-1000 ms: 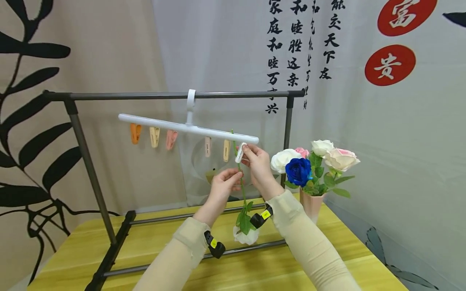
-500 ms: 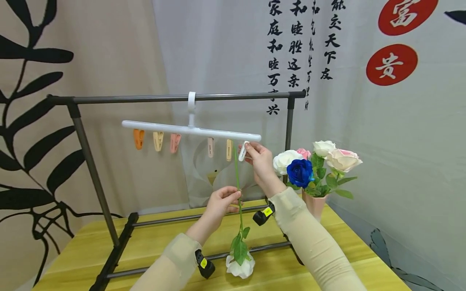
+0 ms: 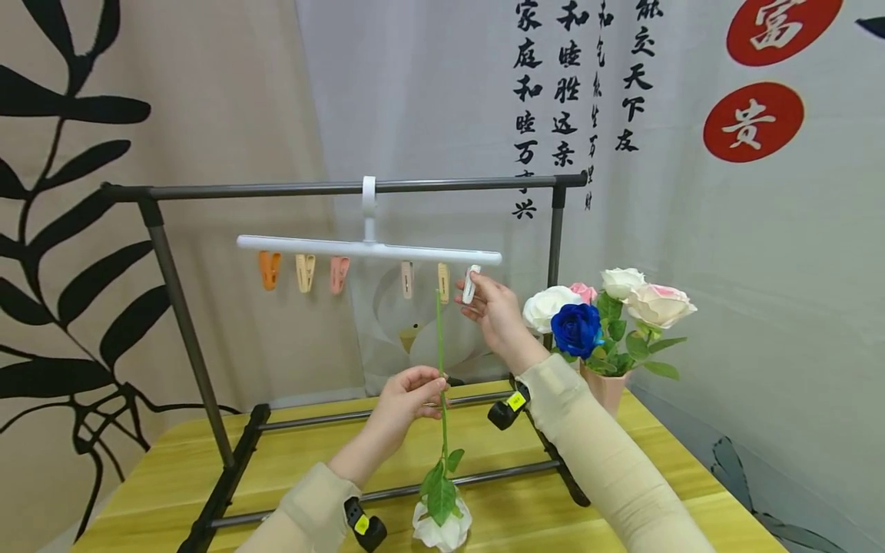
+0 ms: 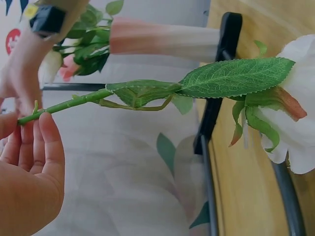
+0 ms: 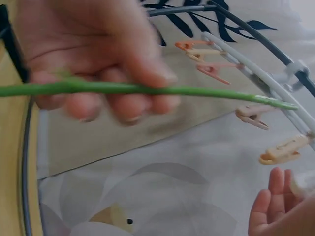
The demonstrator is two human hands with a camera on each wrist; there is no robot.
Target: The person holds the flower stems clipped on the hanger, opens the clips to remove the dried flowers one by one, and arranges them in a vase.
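Head down, an artificial white rose [image 3: 442, 526] hangs low in front of the rack, its flower near the table. My left hand [image 3: 408, 399] pinches its green stem [image 3: 440, 330] between thumb and fingers, as the left wrist view also shows. The cut end of the stem stands apart from the clips, just below the white hanger [image 3: 422, 252]. My right hand [image 3: 501, 315] holds the white clothespin [image 3: 472, 285] at the hanger's right end. To the left of it hangs a yellow clothespin [image 3: 443, 283].
A dark metal rack [image 3: 276, 191] carries the hanger. More clothespins, among them an orange one [image 3: 270, 269] and a pink one [image 3: 339, 274], hang along it. On the right of the wooden table [image 3: 332, 453] stands a pink vase [image 3: 604, 390] with several roses, including a blue one [image 3: 577, 330].
The left hand has moved down and left with the rose, drawing the stem's end down from beside the white clothespin. The right hand stays at that clothespin. The hanger has swung closer to level.
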